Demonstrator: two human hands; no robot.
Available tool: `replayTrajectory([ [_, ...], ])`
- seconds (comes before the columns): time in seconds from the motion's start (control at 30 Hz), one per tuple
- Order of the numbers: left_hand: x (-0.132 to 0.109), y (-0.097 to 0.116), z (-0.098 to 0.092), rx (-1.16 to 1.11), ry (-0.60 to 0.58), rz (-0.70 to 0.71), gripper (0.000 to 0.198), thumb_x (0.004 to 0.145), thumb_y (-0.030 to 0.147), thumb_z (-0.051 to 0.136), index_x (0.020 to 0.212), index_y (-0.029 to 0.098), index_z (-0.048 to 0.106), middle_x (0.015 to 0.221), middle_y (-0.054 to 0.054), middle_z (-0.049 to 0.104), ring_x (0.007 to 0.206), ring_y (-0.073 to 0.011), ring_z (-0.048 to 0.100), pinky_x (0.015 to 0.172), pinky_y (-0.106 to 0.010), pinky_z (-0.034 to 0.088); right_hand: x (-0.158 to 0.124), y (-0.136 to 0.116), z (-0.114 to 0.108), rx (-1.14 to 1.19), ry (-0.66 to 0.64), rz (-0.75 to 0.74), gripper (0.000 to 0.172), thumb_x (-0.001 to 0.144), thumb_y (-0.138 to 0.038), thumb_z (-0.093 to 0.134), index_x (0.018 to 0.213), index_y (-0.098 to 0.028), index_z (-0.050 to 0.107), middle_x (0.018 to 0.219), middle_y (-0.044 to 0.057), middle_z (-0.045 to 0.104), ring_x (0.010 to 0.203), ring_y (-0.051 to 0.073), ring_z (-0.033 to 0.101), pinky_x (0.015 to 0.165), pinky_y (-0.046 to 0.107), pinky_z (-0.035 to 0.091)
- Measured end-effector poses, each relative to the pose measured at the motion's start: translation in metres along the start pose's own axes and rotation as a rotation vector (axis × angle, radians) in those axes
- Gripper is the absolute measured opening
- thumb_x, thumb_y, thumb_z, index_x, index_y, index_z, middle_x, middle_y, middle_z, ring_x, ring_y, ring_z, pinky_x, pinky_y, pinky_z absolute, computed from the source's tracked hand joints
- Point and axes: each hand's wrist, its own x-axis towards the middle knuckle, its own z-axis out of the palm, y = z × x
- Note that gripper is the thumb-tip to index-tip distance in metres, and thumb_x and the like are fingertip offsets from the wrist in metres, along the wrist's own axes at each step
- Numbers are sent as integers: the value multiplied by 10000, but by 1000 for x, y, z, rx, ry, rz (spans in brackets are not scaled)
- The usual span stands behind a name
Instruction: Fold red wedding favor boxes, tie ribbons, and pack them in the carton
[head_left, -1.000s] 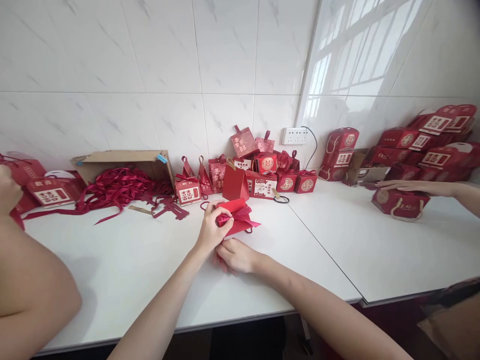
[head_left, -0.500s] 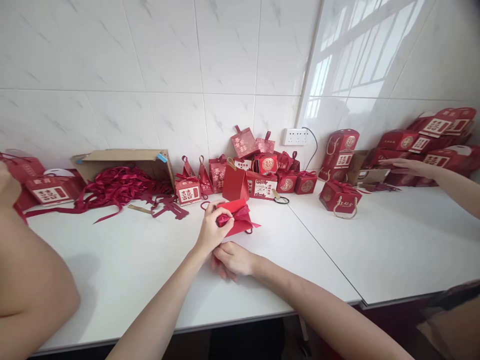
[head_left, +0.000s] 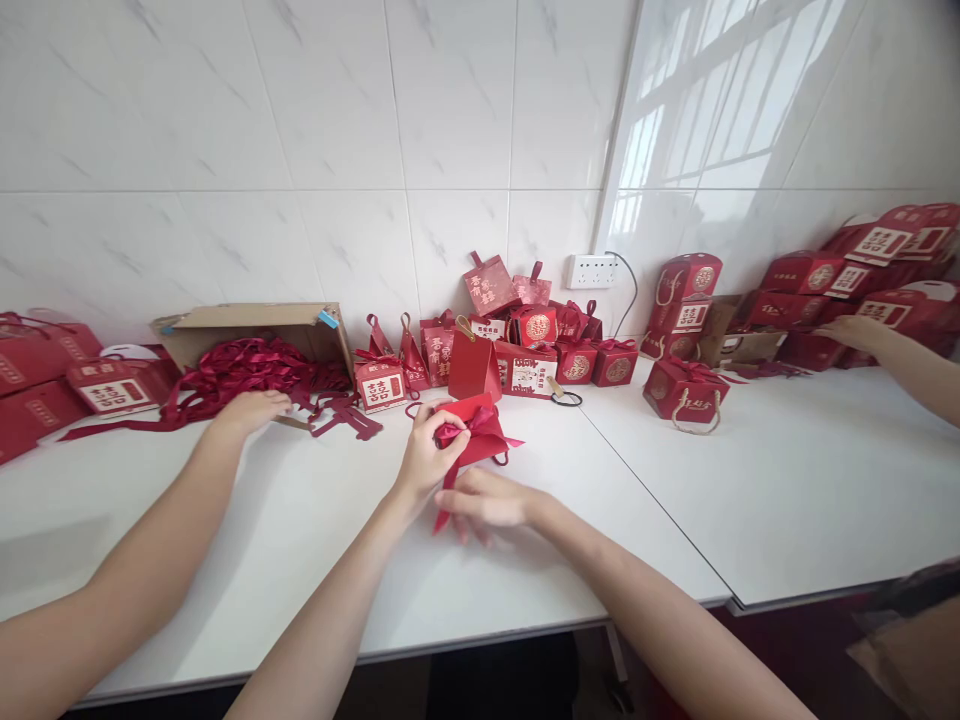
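At the left, a co-worker's hand [head_left: 259,408] rests at the front of a heap of dark red ribbon [head_left: 240,365] spilling from a cardboard box [head_left: 247,316]. In the middle, the left hand pinches [head_left: 431,448] a ribbon bow [head_left: 477,424] on a red box [head_left: 484,453] on the white table [head_left: 600,530], while the right hand [head_left: 489,500], blurred, curls its fingers beside the hanging ribbon tail [head_left: 448,490], whether gripping it I cannot tell. Farther right stands a rope-handled box [head_left: 671,390], near another co-worker's hand [head_left: 855,332] at stacked boxes [head_left: 840,270].
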Motion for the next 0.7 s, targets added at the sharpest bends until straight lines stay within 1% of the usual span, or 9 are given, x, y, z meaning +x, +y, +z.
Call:
replayTrajectory([
  [0.03, 0, 0, -1, -8, -7, -8, 25, 722, 242, 601, 708, 222, 605, 1032, -62, 551, 1192, -239, 496, 1037, -386, 397, -4, -1, -8, 14, 117, -50, 395, 864, -422, 462, 608, -141, 570, 438, -35, 482, 309, 73, 395, 366, 211, 329],
  [0.13, 0, 1, -3, -38, -23, -38, 27, 715, 245, 613, 712, 219, 606, 1060, -66, 550, 1197, -246, 499, 1040, -397, 394, -15, 0, -38, 86, 605, -177, 497, 875, -546, 350, 580, -175, 500, 372, -59, 338, 322, 68, 317, 358, 203, 250],
  [0.17, 0, 1, -3, -49, -26, -46, 25, 713, 243, 615, 714, 220, 605, 1080, -67, 549, 1200, -246, 501, 1042, -399, 391, -17, 1, -47, 90, 709, -151, 516, 887, -565, 301, 598, -180, 486, 381, -61, 326, 334, 67, 312, 367, 202, 252],
  [0.2, -1, 2, -4, -59, -27, -52, 22, 712, 240, 615, 714, 220, 605, 1095, -68, 548, 1202, -246, 503, 1043, -402, 389, -19, 3, -56, 82, 756, -87, 523, 889, -582, 287, 612, -181, 478, 399, -58, 339, 346, 67, 327, 371, 202, 257],
  [0.27, -1, 2, -3, -70, -28, -58, 15, 710, 234, 614, 711, 222, 606, 1102, -69, 548, 1209, -247, 501, 1048, -406, 382, -22, 5, -69, 63, 712, 73, 520, 861, -611, 365, 620, -169, 495, 462, -33, 416, 371, 73, 400, 360, 203, 264],
  [0.33, -1, 2, -3, -72, -25, -52, 13, 707, 235, 615, 707, 222, 610, 1081, -69, 550, 1211, -246, 499, 1056, -410, 375, -26, 6, -75, 59, 545, 180, 512, 816, -615, 465, 608, -151, 525, 534, 1, 495, 405, 89, 471, 347, 203, 269],
  [0.4, -1, 1, -3, -76, -17, -45, 21, 705, 243, 616, 704, 224, 608, 1052, -65, 553, 1205, -245, 501, 1057, -409, 377, -30, 6, -77, 74, 402, 208, 473, 769, -578, 558, 583, -144, 530, 568, 9, 519, 442, 93, 497, 346, 193, 268],
  [0.5, 0, 0, -2, -83, -15, -40, 38, 703, 257, 618, 705, 222, 603, 1033, -63, 552, 1190, -244, 507, 1052, -406, 382, -34, 4, -77, 54, 250, 213, 374, 725, -487, 633, 598, -147, 543, 533, -28, 481, 453, 69, 449, 356, 178, 250],
  [0.7, -1, 1, -2, -71, -8, -38, 52, 719, 272, 618, 709, 222, 607, 1042, -67, 551, 1186, -243, 510, 1032, -401, 399, -32, 5, -78, -70, 204, 228, 276, 660, -410, 666, 607, -159, 566, 473, -54, 467, 418, 55, 387, 359, 183, 267],
])
